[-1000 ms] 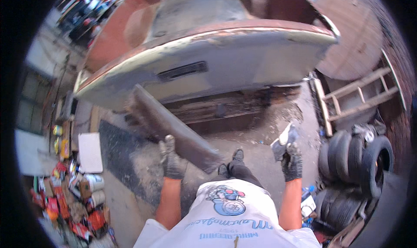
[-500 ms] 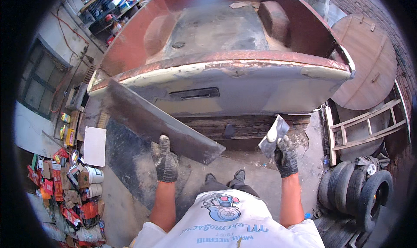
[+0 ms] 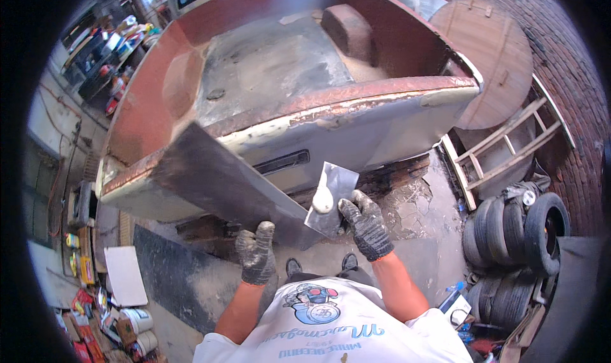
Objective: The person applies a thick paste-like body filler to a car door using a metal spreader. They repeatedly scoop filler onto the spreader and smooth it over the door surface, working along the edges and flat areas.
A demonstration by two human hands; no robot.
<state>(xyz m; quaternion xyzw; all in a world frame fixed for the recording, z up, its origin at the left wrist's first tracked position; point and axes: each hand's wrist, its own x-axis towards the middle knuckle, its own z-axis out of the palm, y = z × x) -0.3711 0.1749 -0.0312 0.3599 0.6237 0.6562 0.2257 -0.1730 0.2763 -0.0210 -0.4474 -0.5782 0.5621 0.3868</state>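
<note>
Presently, the left hand (image 3: 256,255) and the right hand (image 3: 368,226) (both gloved) are held apart at the lower centre of the frame. A thin grey plate (image 3: 344,180), on which a dab of white paste (image 3: 323,199) is carried, is clamped at its right edge by the right hand, near frame centre. A long dark panel (image 3: 219,172) is slanted from left of centre down toward the centre. Its lower edge is met by the left hand; whether it is gripped cannot be told. Above, 1 vehicle bed (image 3: 273,61) is seen.
</note>
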